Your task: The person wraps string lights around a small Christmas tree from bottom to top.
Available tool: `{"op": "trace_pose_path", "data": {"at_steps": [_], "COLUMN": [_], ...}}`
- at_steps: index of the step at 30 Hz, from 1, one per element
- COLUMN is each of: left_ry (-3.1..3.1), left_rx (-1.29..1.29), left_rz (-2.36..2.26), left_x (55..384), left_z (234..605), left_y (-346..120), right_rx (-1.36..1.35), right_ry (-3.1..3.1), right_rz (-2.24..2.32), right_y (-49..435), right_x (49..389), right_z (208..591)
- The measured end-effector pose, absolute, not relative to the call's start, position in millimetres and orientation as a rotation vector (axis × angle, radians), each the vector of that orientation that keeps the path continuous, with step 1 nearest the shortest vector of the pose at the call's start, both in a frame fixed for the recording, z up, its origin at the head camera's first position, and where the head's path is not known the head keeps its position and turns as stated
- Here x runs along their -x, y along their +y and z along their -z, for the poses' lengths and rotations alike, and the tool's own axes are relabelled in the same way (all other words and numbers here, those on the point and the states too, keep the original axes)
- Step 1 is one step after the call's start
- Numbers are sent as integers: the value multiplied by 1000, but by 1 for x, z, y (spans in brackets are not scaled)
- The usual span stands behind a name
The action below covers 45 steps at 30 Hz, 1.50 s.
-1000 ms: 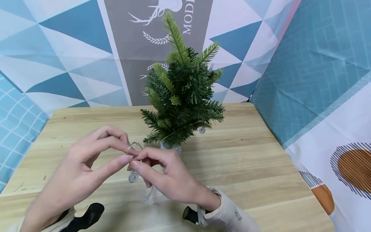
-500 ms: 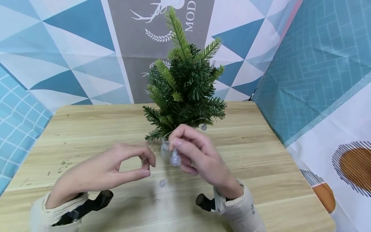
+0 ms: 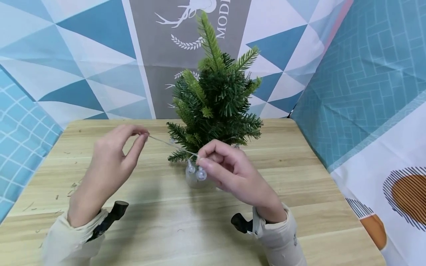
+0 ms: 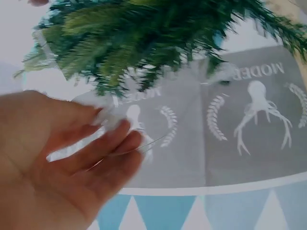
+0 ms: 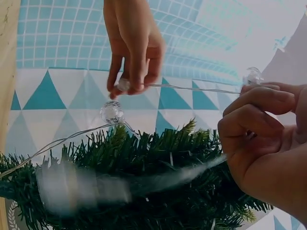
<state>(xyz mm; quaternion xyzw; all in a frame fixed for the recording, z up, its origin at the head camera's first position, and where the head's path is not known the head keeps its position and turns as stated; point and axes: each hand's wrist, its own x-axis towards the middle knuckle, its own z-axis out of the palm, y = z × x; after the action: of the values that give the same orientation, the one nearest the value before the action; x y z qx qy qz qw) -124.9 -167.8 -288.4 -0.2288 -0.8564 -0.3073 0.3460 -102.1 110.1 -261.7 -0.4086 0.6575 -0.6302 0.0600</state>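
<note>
My left hand (image 3: 111,166) pinches the wire of a string of fairy lights (image 3: 173,144) at the left, beside the small artificial Christmas tree (image 3: 221,99). In front of the tree's lower branches my right hand (image 3: 229,171) pinches the same wire, and it runs taut between the two hands. Two clear round bulbs (image 3: 201,174) dangle by the right fingertips, over the tree's pale base (image 3: 192,181). The right wrist view shows another bulb (image 5: 112,112) and doubled wire (image 5: 53,144) along the branches. A bulb lies at the left fingertips there.
The tree stands on a light wooden table (image 3: 299,207) strewn with small needle bits at the left. Patterned cloths hang behind it, the grey one (image 3: 146,85) bearing a deer print, and a blue cloth (image 3: 359,92) rises at the right.
Both hands were together in front of the tree. They have parted: the left moved up and away to the left, drawing the wire out; the right moved right with the bulbs.
</note>
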Motion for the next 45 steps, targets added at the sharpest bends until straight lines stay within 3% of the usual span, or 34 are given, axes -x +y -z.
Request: {"op": "trace_pose_path", "data": {"at_steps": [9, 22, 33, 45], "left_ry": [-1695, -1440, -1254, -2011], "left_rx": [492, 471, 911, 1039], "left_rz": [1014, 1217, 1605, 922], "left_x": [144, 141, 109, 97], "left_z": [283, 259, 262, 265], "left_y": [-150, -138, -131, -118], "right_rx": [1308, 1313, 1639, 1581], "right_ry": [2245, 2280, 1832, 1564], "right_rz": [1777, 1784, 2355, 2735], "right_y": [112, 119, 150, 173], "right_x": [98, 88, 96, 109], "right_z": [260, 253, 253, 245]}}
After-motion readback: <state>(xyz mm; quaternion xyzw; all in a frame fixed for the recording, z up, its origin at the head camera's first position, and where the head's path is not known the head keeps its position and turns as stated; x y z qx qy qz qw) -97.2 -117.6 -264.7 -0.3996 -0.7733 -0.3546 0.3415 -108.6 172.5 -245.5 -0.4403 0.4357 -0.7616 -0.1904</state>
